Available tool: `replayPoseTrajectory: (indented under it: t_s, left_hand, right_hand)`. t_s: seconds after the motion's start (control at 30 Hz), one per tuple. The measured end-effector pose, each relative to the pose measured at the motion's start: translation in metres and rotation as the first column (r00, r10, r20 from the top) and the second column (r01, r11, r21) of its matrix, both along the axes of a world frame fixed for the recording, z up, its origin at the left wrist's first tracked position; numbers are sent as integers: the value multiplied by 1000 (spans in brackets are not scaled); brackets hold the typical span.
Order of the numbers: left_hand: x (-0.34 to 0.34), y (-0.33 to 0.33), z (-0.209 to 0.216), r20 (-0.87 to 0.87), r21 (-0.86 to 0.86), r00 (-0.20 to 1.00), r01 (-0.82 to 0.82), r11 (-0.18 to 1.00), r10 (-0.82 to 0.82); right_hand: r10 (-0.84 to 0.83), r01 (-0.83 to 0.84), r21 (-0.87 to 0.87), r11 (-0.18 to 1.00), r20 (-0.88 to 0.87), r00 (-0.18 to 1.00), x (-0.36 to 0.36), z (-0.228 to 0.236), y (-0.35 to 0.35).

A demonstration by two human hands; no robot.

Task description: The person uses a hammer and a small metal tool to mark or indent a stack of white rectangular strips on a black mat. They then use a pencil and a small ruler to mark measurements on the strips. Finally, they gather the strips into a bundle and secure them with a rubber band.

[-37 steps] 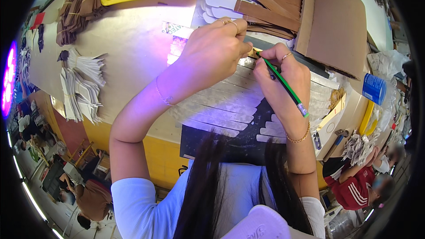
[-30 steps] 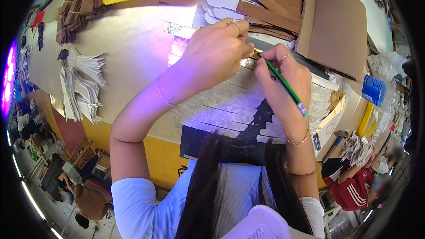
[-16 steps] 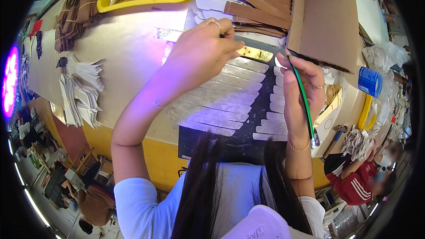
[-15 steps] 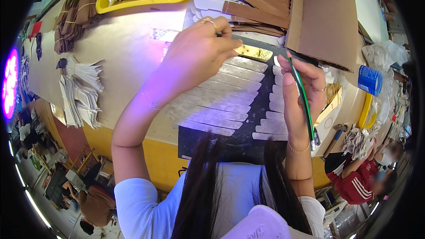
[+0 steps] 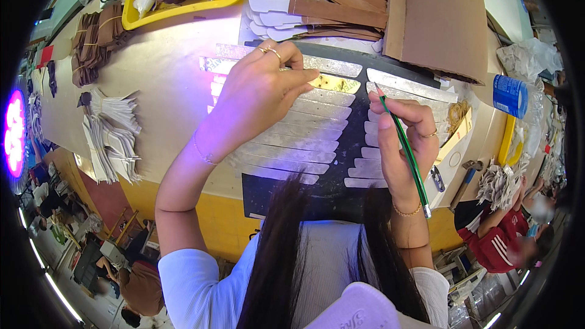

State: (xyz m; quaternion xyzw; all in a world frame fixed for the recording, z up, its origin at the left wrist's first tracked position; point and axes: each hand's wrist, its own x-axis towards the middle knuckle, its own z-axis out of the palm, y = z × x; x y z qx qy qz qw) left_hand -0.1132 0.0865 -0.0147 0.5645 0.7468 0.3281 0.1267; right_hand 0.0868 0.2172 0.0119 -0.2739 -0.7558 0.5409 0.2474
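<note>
My left hand (image 5: 261,88) is closed in a pinch on a narrow yellow strip template (image 5: 336,83) with dark spots and print. The template lies across a column of pale, flat strips (image 5: 304,128) laid side by side on a black mat (image 5: 286,200). One pale strip (image 5: 332,65) shows just beyond it. My right hand (image 5: 407,140) grips a green pencil (image 5: 407,151), its tip pointing up and away, close to the template's right end. Under and beside that hand lies a second column of pale strips (image 5: 365,170).
Brown and white strips (image 5: 341,12) lie stacked at the back beside a cardboard box (image 5: 439,18). A yellow tray (image 5: 183,15) stands back left, near bundled brown (image 5: 88,49) and white (image 5: 109,134) pieces. At right are rubber bands (image 5: 458,114), a blue container (image 5: 510,95) and a hammer (image 5: 468,176).
My left hand has brought the yellow template toward me by about one strip, uncovering the pale strip behind it. The pencil stays in my right hand. The whole view has shifted slightly.
</note>
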Motion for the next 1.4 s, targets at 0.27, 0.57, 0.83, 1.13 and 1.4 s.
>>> replayPoseTrajectory:
  t_s: [0.27,0.57,0.83,1.13,1.4]
  left_hand:
    - [-2,-2,0,-1,-21,1000,5,1000,-5]
    - [-1,-1,-2,4,-4,1000,0,1000,0]
    - [0,0,-6,-55,7,998,-7,1000,7]
    - [2,1,-4,-54,-1,998,-27,1000,27]
    - [1,1,-7,-92,3,996,-5,1000,5]
  right_hand:
    - [18,-18,-11,1000,-3,1000,-1,-1,-2]
    - [25,-27,24,999,85,996,-8,1,-5]
    - [106,-159,169,973,286,952,-40,2,-11]
    - [116,-198,252,947,306,945,-50,-5,-11]
    - [150,-244,252,936,343,927,-59,3,-8]
